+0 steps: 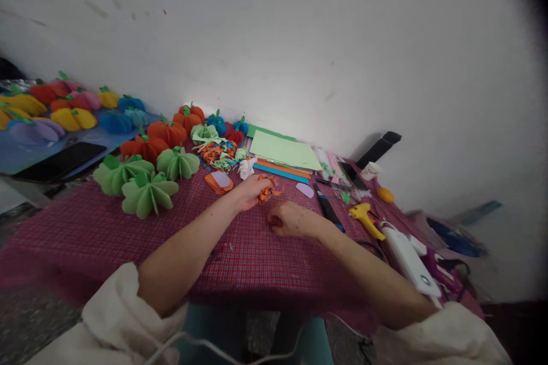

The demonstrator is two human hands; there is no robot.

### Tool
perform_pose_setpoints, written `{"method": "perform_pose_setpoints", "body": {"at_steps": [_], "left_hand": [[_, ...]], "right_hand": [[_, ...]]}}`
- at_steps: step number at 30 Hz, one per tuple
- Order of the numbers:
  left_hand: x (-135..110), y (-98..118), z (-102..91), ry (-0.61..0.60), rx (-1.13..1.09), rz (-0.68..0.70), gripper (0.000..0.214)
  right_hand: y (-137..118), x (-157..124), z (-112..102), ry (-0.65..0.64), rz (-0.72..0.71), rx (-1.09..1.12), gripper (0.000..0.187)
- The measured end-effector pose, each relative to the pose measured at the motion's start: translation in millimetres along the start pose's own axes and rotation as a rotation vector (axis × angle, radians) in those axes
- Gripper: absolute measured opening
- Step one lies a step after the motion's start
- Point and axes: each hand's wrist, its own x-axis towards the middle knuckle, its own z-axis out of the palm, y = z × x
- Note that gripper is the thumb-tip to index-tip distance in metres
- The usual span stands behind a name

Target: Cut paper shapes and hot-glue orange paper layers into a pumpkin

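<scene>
My left hand is closed around a bunch of orange paper scraps, which stick out past the fingertips. Just nearer and to the right, my right hand rests low over the checked tablecloth with its fingers curled in; what they hold, if anything, is hidden. Left of the hands lies a stack of orange paper cutouts with a lilac cutout on top. A crumpled white paper and a heap of coloured paper shreds sit behind them. Another lilac cutout lies to the right.
Green paper pumpkins and orange paper pumpkins stand at the left. Coloured paper sheets are stacked at the back. To the right are a black cutter knife, a yellow glue gun and a white power bank-like box.
</scene>
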Motion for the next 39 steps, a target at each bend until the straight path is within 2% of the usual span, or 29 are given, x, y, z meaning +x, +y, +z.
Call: {"method": "perform_pose_setpoints", "body": {"at_steps": [5,9,11,14,16,18,20,23,31,34,37,39], "left_hand": [[-2.3,3.3,0.7,-0.012,0.005,-0.024,0.005],[-3.6,5.1,1.0,-0.023,0.005,-0.041,0.008],[-3.6,4.5,1.0,-0.033,0.003,-0.048,0.010],[-3.0,2.2,0.9,-0.055,0.004,-0.052,0.011],[-2.8,0.6,1.2,-0.066,0.006,-0.048,0.010],[-3.2,-0.3,2.0,-0.076,0.008,-0.041,0.008],[-3.9,-1.2,3.4,-0.087,0.008,-0.038,0.007],[-4.5,-3.5,5.7,-0.099,-0.002,-0.038,0.007],[-3.0,-3.4,3.8,-0.152,-0.150,-0.082,0.007],[-2.7,-1.0,1.8,-0.156,-0.209,-0.109,0.003],[-2.4,-1.5,2.9,-0.149,-0.234,-0.101,0.011],[-2.6,-3.0,4.8,-0.159,-0.229,-0.089,0.015]], "right_hand": [[4.5,-3.8,8.4,0.050,0.054,0.089,0.016],[6.6,-18.5,13.3,0.081,0.066,0.248,0.015],[9.6,-26.1,14.3,0.135,0.091,0.345,0.012],[17.2,-29.7,10.9,0.386,0.187,0.479,0.010],[21.8,-25.7,5.6,0.599,0.252,0.559,0.016],[23.5,-17.9,0.0,0.756,0.284,0.630,0.022],[21.2,-8.4,-3.8,0.839,0.283,0.685,0.024],[13.5,5.2,-4.0,0.870,0.257,0.716,0.023],[2.7,19.6,5.2,0.931,0.277,0.522,0.014],[2.3,20.0,7.7,0.969,0.278,0.317,0.016],[2.4,20.8,9.5,0.988,0.275,0.052,0.017],[3.2,20.7,8.7,0.962,0.261,-0.005,0.017]]}}
